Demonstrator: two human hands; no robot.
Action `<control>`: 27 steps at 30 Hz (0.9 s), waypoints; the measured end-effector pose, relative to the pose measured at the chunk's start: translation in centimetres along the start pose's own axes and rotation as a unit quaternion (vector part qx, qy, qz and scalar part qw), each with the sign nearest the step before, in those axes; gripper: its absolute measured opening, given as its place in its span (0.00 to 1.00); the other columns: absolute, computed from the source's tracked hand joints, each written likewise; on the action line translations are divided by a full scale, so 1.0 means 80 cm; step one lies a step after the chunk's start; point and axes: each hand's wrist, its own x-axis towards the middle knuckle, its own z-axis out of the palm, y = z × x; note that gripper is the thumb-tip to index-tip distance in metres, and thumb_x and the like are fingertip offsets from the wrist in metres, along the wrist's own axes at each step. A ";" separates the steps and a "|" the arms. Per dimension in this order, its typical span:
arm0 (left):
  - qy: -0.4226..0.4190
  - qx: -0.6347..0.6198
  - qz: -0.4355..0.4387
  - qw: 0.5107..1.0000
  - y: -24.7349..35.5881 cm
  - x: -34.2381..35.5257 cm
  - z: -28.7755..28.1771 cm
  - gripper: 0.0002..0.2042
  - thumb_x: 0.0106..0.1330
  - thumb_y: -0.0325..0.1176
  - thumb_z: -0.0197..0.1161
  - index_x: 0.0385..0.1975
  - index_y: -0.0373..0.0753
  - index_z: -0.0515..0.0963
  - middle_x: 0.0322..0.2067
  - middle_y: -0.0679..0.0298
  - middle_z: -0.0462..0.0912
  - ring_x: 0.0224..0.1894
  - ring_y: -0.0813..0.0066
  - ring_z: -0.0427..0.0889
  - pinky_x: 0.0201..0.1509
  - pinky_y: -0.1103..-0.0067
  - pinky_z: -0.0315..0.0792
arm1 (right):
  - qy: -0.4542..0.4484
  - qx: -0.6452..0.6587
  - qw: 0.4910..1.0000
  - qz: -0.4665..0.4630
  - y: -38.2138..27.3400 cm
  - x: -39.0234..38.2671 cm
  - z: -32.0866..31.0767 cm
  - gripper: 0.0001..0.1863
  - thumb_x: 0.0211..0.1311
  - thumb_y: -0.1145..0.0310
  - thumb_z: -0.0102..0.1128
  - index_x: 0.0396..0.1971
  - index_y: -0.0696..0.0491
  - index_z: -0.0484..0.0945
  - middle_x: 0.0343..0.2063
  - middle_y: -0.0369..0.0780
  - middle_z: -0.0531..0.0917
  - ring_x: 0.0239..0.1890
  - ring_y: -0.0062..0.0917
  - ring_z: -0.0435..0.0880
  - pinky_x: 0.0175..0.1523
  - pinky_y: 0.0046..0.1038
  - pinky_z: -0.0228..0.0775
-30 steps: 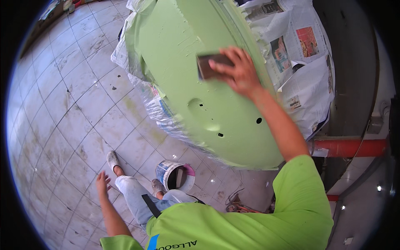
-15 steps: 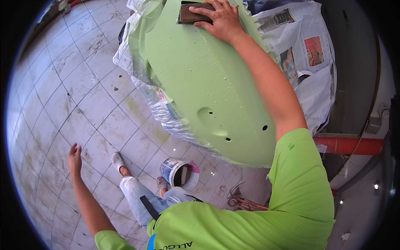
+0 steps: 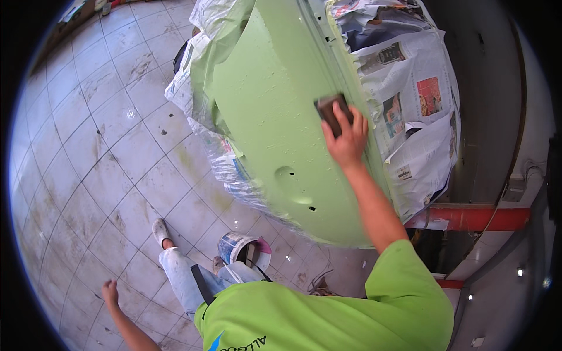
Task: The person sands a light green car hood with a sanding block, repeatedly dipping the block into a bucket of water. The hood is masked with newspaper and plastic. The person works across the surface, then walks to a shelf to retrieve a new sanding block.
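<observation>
My right hand (image 3: pixel 349 140) grips a dark brown sanding block (image 3: pixel 335 115), thumb and fingers along its sides. The block lies on a light green car body panel (image 3: pixel 257 88), close to the panel's right-hand raised edge. Small droplets dot the panel's surface. Lower down, it has a round recess and small dark holes. Away from the panel, my left hand (image 3: pixel 110 291) hangs low at the left over the tiled floor. Its fingers look curled in, with nothing visible in them.
Newspaper (image 3: pixel 404 82) covers the area right of the panel; crumpled clear plastic film (image 3: pixel 202 88) lines its left side. A bucket (image 3: pixel 234 248) with dark things inside stands on the tiled floor (image 3: pixel 129 164) by my feet. A red bar (image 3: pixel 474 217) runs at right.
My right hand has brought the sanding block from the panel's far end down and rightward, turning it more upright. My left hand has dropped lower, its fingers more curled.
</observation>
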 end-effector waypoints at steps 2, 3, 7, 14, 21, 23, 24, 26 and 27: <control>0.030 0.019 0.176 0.984 0.108 0.060 0.010 0.28 0.71 0.49 0.65 0.62 0.34 0.79 0.51 0.47 0.88 0.51 0.58 0.86 0.54 0.66 0.77 | 0.039 -0.025 0.999 0.012 -0.021 0.122 0.068 0.29 0.57 0.49 0.75 0.61 0.34 0.83 0.53 0.45 0.80 0.54 0.45 0.78 0.58 0.46 0.72; 0.035 0.004 0.242 0.970 0.170 0.072 0.014 0.28 0.72 0.50 0.64 0.64 0.35 0.79 0.51 0.48 0.88 0.50 0.60 0.87 0.52 0.66 0.77 | 0.063 -0.021 0.998 0.002 -0.034 0.176 0.090 0.28 0.58 0.48 0.74 0.60 0.33 0.84 0.52 0.44 0.80 0.54 0.44 0.78 0.58 0.45 0.72; -0.074 -0.159 0.206 0.963 0.321 0.045 0.003 0.30 0.75 0.55 0.60 0.68 0.40 0.76 0.55 0.54 0.87 0.48 0.67 0.86 0.42 0.71 0.74 | 0.034 -0.024 0.999 0.008 -0.026 0.147 0.070 0.29 0.57 0.50 0.76 0.60 0.34 0.84 0.50 0.44 0.80 0.53 0.44 0.78 0.59 0.46 0.70; 0.032 0.088 0.004 0.996 -0.104 0.016 -0.038 0.29 0.64 0.42 0.71 0.58 0.24 0.81 0.52 0.39 0.87 0.56 0.47 0.86 0.65 0.62 0.76 | -0.066 -0.010 0.997 0.049 0.072 -0.213 -0.104 0.31 0.60 0.57 0.77 0.65 0.41 0.81 0.59 0.48 0.77 0.58 0.47 0.75 0.65 0.48 0.65; 0.057 -0.032 0.251 0.966 0.206 0.035 0.045 0.27 0.70 0.46 0.67 0.61 0.31 0.79 0.53 0.41 0.86 0.56 0.51 0.87 0.61 0.64 0.77 | 0.032 -0.013 0.999 -0.041 -0.005 0.119 0.061 0.29 0.57 0.50 0.76 0.60 0.33 0.84 0.51 0.41 0.80 0.54 0.42 0.78 0.57 0.46 0.70; 0.031 -0.060 0.360 0.931 0.372 0.008 0.054 0.27 0.72 0.48 0.65 0.64 0.34 0.78 0.54 0.41 0.86 0.56 0.52 0.87 0.61 0.65 0.77 | 0.045 -0.064 0.997 -0.012 -0.011 0.198 0.096 0.28 0.56 0.47 0.76 0.59 0.29 0.85 0.52 0.41 0.81 0.55 0.41 0.78 0.57 0.45 0.71; -0.003 -0.078 0.379 0.922 0.421 -0.002 0.052 0.28 0.73 0.48 0.64 0.66 0.36 0.78 0.54 0.41 0.86 0.57 0.53 0.87 0.61 0.66 0.77 | 0.047 -0.090 0.995 0.001 -0.011 0.208 0.102 0.28 0.56 0.47 0.76 0.59 0.28 0.84 0.52 0.40 0.81 0.55 0.41 0.78 0.58 0.45 0.71; -0.116 -0.166 0.314 0.928 0.414 0.014 0.046 0.29 0.75 0.51 0.62 0.67 0.36 0.77 0.55 0.49 0.87 0.53 0.59 0.87 0.57 0.67 0.79 | 0.023 -0.039 0.999 -0.017 -0.023 0.157 0.084 0.29 0.57 0.48 0.76 0.60 0.29 0.84 0.52 0.41 0.81 0.54 0.42 0.78 0.59 0.45 0.70; -0.116 -0.136 0.247 0.952 0.405 -0.011 0.029 0.29 0.76 0.52 0.60 0.67 0.35 0.76 0.56 0.53 0.86 0.51 0.63 0.87 0.55 0.67 0.79 | 0.011 -0.027 0.999 -0.021 -0.007 0.100 0.057 0.30 0.56 0.50 0.77 0.61 0.30 0.83 0.54 0.42 0.80 0.55 0.42 0.77 0.59 0.45 0.69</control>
